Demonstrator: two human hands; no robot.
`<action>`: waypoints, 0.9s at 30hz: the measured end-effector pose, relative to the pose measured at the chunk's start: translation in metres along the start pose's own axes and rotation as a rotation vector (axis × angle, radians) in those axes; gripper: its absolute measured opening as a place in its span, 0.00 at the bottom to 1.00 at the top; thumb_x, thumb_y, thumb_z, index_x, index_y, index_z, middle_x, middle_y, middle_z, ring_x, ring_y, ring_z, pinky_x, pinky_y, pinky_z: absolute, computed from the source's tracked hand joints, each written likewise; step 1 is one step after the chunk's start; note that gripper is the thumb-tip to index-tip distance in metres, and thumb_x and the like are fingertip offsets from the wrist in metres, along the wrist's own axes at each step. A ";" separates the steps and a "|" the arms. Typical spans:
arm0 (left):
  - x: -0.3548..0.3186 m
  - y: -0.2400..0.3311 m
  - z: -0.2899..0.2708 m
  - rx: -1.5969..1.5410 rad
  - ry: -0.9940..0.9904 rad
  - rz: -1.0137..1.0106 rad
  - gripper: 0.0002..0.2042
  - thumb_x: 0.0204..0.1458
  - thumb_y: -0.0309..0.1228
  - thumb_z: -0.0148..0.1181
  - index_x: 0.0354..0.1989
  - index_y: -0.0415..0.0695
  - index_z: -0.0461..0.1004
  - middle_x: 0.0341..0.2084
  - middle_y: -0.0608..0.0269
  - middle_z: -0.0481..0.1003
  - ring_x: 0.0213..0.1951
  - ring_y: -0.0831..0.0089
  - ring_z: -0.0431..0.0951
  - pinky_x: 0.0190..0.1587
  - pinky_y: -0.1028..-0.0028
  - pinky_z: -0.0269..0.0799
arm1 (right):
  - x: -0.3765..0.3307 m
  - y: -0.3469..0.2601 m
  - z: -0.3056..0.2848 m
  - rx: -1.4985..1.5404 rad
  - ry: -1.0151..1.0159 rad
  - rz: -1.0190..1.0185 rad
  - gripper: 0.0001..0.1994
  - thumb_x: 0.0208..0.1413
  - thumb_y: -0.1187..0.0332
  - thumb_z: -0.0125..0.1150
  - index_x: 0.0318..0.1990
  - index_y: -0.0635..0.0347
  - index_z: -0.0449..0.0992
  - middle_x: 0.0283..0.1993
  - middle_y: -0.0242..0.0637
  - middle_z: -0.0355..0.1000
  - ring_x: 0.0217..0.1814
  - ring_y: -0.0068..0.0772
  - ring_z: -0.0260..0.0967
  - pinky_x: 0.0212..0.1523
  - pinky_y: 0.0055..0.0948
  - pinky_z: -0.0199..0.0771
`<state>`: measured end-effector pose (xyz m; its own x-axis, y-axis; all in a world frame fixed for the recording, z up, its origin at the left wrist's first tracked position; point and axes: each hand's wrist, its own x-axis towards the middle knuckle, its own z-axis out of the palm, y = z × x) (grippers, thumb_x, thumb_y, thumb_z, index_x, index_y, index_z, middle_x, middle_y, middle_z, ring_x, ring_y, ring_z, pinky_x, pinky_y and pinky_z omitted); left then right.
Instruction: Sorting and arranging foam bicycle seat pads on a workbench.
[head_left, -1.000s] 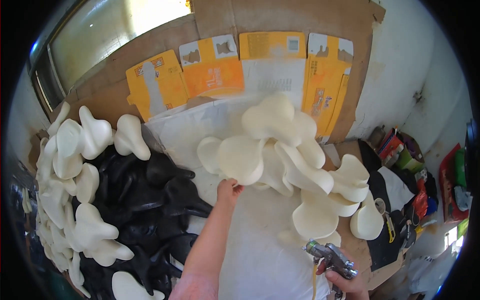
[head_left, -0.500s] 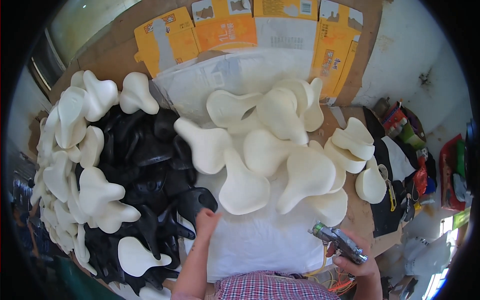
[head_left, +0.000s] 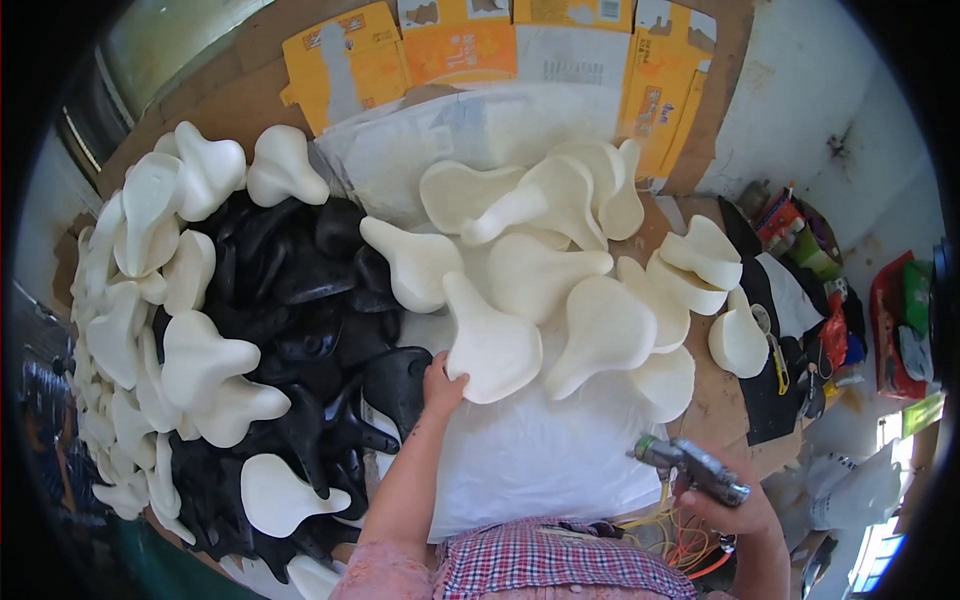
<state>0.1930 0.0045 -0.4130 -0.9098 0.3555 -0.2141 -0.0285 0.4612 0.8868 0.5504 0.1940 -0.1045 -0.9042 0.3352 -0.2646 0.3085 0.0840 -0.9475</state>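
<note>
My left hand [head_left: 441, 382] grips the near edge of a cream foam saddle pad [head_left: 490, 340] at the front of a heap of the same pads [head_left: 560, 260]. The heap lies on a white sheet [head_left: 530, 460] spread over the bench. My right hand [head_left: 725, 500] is low at the right, closed on a grey metal spray gun [head_left: 690, 465] whose nozzle points left. Yellow and orange hoses [head_left: 660, 535] trail down from the gun.
Black saddle shells [head_left: 300, 300] are piled at the left, ringed by more cream pads [head_left: 190, 360]. Flattened orange cartons [head_left: 450, 50] line the back. Loose items and a black sheet [head_left: 780, 330] crowd the right side. A checked cloth [head_left: 560, 565] covers my front.
The heap of cream pads has slid toward me over the white sheet as my left hand pulled back. My right hand with the spray gun stayed low at the right.
</note>
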 end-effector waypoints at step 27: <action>0.016 0.136 -0.211 -0.947 0.316 0.352 0.20 0.54 0.26 0.56 0.55 0.37 0.63 0.52 0.53 0.69 0.49 0.63 0.72 0.52 0.62 0.69 | 0.114 -0.036 0.004 0.093 -0.129 -0.245 0.31 0.47 0.76 0.63 0.60 0.67 0.60 0.41 0.43 0.72 0.40 0.30 0.71 0.43 0.29 0.72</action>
<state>0.0871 -0.0986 -0.2099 -0.9921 0.0558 0.1125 0.0701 -0.4973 0.8648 0.4353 0.2254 -0.1017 -0.9804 0.1929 -0.0404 0.0528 0.0594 -0.9968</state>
